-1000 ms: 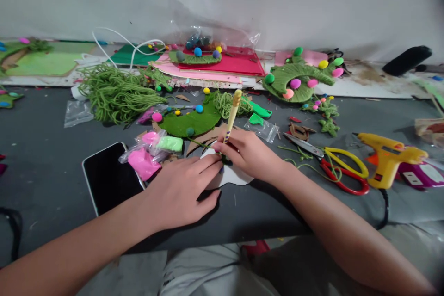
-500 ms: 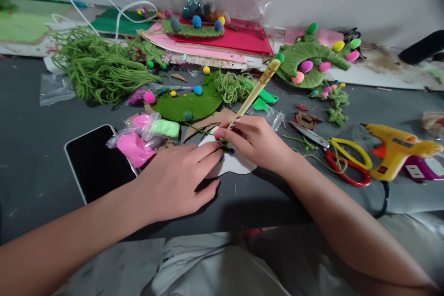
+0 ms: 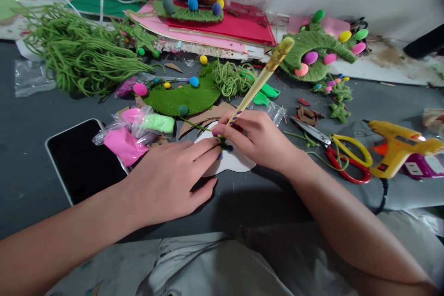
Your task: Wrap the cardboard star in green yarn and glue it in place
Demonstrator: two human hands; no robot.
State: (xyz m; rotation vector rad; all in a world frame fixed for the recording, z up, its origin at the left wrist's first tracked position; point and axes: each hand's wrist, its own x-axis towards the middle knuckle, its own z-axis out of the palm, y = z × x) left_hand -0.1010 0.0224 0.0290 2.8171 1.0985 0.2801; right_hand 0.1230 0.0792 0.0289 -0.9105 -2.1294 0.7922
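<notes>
My right hand (image 3: 258, 141) is closed round a pale yellow pencil (image 3: 255, 90), its eraser end tilted up to the right. The lower tip is hidden by my fingers. Under both hands lies a white cut piece of paper or card (image 3: 239, 163) with a small dark green and blue thing (image 3: 225, 145) on it, partly covered. My left hand (image 3: 173, 178) lies palm down, fingers stretched out, fingertips on the white piece. A green crescent (image 3: 183, 99) with coloured balls on it sits just beyond, and a thin green strand (image 3: 196, 125) runs from it toward my fingers.
To the left are a phone (image 3: 86, 159) and bagged pink clay (image 3: 125, 144). Scissors (image 3: 333, 148) and a yellow glue gun (image 3: 391, 143) lie to the right. Green yarn (image 3: 86, 51), a loose yarn tangle (image 3: 231, 78) and a yarn-wrapped crescent (image 3: 312, 58) are farther back.
The view has shifted a little, so the things on the left sit farther left and higher. My hands stay on the white piece, and the pencil leans at nearly the same tilt.
</notes>
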